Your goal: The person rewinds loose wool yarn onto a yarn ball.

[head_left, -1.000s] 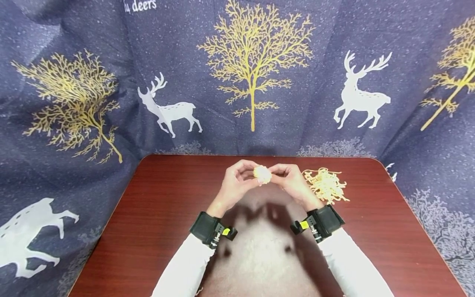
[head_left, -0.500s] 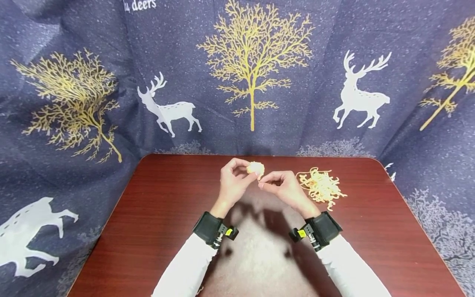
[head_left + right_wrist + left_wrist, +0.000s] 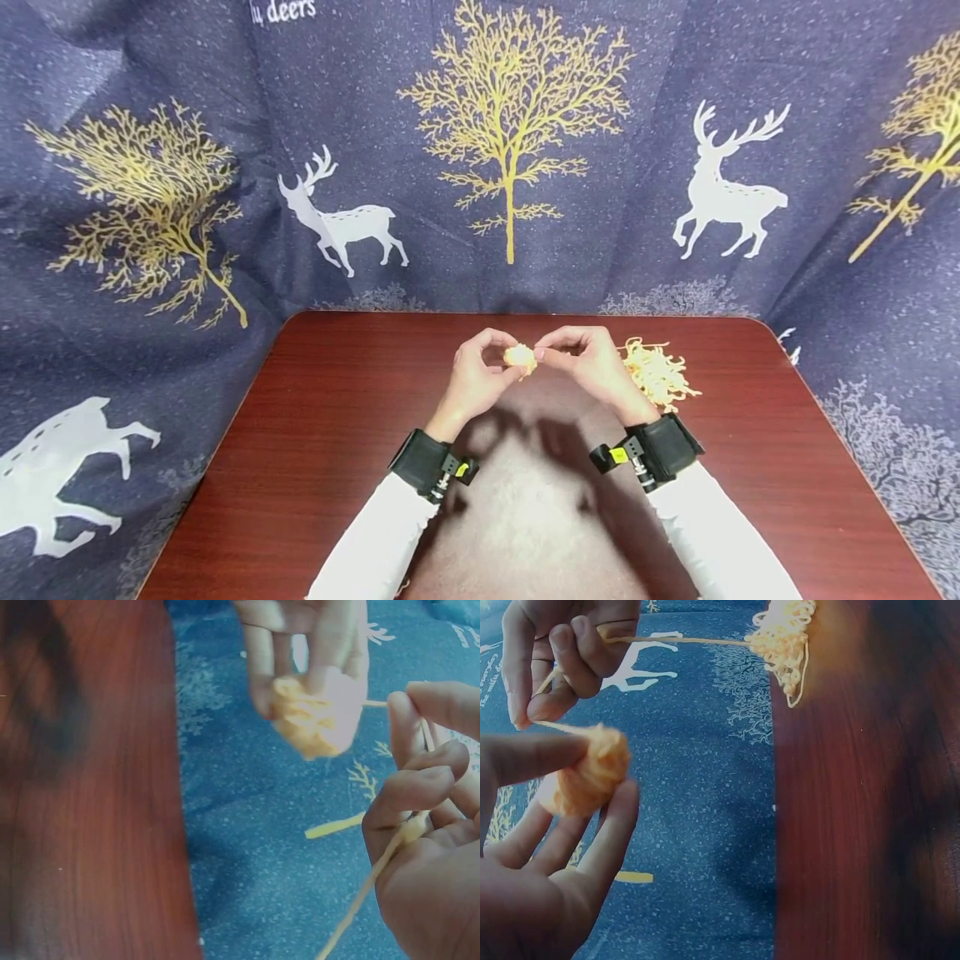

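My left hand (image 3: 472, 375) holds a small ball of pale yellow yarn (image 3: 592, 776) between thumb and fingertips, raised over the far part of the table. Just right of it, thumb and forefinger of my right hand (image 3: 596, 367) pinch the yarn strand (image 3: 375, 703) coming off the ball. From there the yarn runs through the curled fingers of that hand, as the right wrist view shows. Its tail stretches on to a loose heap of yarn (image 3: 660, 375) on the table, partly covered by the right hand in the head view.
The reddish-brown wooden table (image 3: 330, 417) has a pale patch (image 3: 517, 517) in front of me, with hand shadows across it. Behind the far edge hangs a dark blue cloth (image 3: 450, 167) printed with deer and trees. Both wrists carry black camera straps (image 3: 423, 462).
My right hand dips below the ball, then comes back up to its right side, still pinching the strand. The ball tips and shifts slightly in my left fingers. The heap shifts a little.
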